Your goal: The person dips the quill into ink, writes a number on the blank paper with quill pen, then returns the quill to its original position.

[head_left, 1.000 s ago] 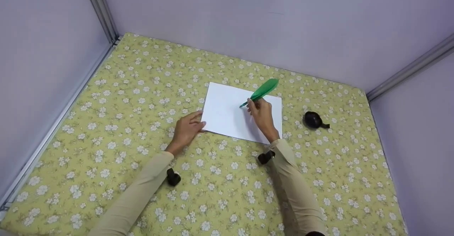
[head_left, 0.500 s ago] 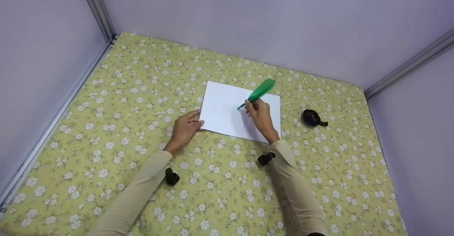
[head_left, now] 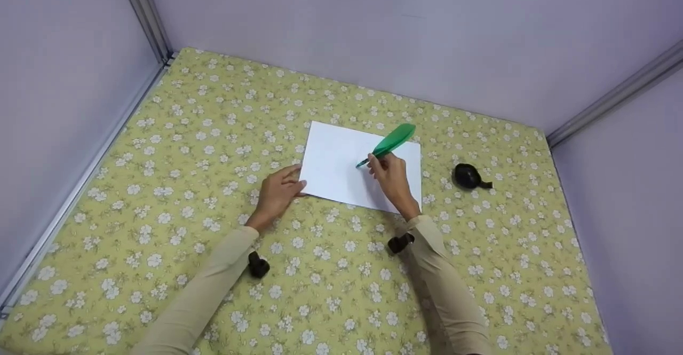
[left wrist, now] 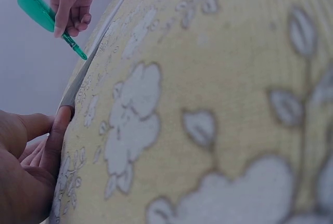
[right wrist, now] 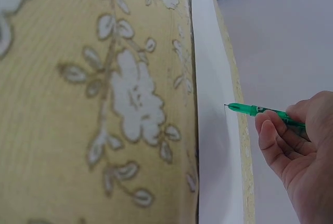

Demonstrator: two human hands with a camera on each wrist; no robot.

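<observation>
A white sheet of paper (head_left: 333,157) lies at a slant on the flowered cloth. My left hand (head_left: 277,192) holds its near left corner, thumb on top and a finger showing beneath the edge in the left wrist view. In my right hand (head_left: 394,176), thumb and fingers pinch a green feather pen (head_left: 394,140). The feather slants up and away to the right. The right wrist view shows the green pen barrel (right wrist: 244,109) with its tip at the sheet's surface; whether it touches I cannot tell. No clear writing shows on the paper.
A black rounded object (head_left: 467,176) with a short stub lies right of the paper. Yellow cloth (head_left: 224,131) with white flowers covers the table. Pale walls (head_left: 341,29) rise at the back and sides. Black camera pieces (head_left: 259,265) sit at both wrists.
The whole view has shifted slightly. My right hand and the pen tip have moved a little nearer to me over the paper, the feather dipping lower. The left hand's hold is unchanged.
</observation>
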